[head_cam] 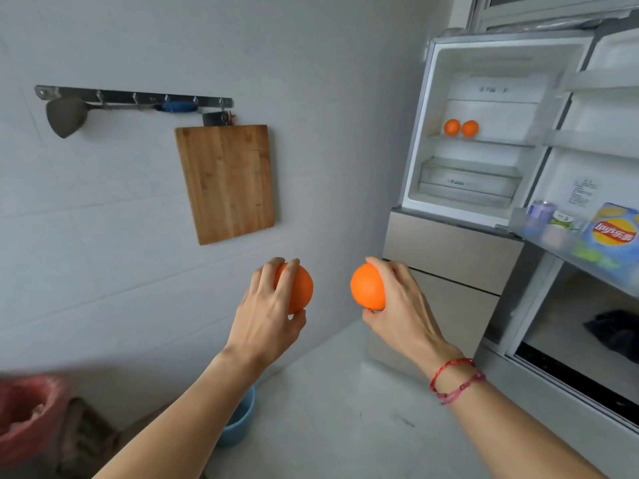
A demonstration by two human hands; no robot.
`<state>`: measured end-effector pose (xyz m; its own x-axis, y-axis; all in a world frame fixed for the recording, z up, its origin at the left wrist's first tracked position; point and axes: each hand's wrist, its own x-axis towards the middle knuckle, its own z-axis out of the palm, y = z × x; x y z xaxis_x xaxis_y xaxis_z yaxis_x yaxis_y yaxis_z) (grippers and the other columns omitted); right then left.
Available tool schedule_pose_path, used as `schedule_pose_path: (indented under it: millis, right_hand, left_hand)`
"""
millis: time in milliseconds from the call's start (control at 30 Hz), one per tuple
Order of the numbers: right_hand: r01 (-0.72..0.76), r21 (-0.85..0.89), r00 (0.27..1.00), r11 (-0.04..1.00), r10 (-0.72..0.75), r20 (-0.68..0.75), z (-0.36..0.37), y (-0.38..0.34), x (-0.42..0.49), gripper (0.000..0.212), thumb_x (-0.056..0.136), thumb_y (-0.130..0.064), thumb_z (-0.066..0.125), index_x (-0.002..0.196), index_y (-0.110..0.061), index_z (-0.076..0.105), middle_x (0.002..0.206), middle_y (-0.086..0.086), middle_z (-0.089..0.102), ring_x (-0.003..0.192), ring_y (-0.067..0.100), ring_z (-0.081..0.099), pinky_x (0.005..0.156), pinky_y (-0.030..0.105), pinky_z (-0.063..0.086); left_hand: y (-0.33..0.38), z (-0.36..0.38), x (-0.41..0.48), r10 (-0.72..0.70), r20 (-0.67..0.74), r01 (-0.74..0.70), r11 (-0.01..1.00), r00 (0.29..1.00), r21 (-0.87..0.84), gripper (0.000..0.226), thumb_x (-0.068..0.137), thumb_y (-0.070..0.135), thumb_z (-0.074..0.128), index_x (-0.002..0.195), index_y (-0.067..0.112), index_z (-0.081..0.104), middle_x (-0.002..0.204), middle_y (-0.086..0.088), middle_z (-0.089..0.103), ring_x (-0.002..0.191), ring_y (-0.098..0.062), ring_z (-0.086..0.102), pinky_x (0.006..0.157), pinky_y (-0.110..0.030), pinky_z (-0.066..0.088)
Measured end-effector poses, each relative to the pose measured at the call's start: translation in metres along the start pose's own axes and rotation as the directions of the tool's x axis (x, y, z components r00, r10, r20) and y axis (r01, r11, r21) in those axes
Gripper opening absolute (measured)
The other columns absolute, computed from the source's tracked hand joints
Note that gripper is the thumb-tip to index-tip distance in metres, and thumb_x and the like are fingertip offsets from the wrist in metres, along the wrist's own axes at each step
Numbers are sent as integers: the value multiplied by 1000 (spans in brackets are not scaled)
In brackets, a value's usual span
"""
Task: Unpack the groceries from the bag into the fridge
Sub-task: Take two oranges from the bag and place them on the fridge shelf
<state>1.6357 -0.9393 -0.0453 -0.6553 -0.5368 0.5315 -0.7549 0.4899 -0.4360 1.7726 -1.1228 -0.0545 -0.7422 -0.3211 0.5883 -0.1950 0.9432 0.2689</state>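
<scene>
My left hand (269, 305) grips an orange (300, 288) from above, held up in front of the tiled wall. My right hand (397, 302) grips a second orange (366, 286) beside it, level with the first. The fridge (428, 98) stands open at the upper right. Two more oranges (461, 127) sit side by side on its middle shelf (501, 141). The open door's lower rack (539, 233) holds a chips bag (613, 233), a purple can (541, 210) and a small carton. A red bag (27, 416) lies blurred at the lower left.
A wooden cutting board (226, 181) and a ladle (67, 114) hang from a hook rail on the wall. A blue bowl (238, 423) sits below my left forearm. A clear drawer (468, 181) fills the fridge's bottom. Closed beige drawers (449, 247) lie under the open compartment.
</scene>
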Motion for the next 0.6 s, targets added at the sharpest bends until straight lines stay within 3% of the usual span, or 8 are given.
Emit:
schedule_pose_path:
  millis: [600]
  right_hand:
    - [-122, -73, 992, 990, 119, -47, 31, 125, 133, 82, 71, -9, 75, 144, -27, 40, 134, 4, 43, 118, 31, 51, 89, 38, 50]
  left_hand:
    - [-9, 136, 167, 103, 22, -101, 992, 994, -75, 86, 73, 25, 80, 145, 17, 33, 142, -7, 38, 125, -30, 40, 79, -40, 55]
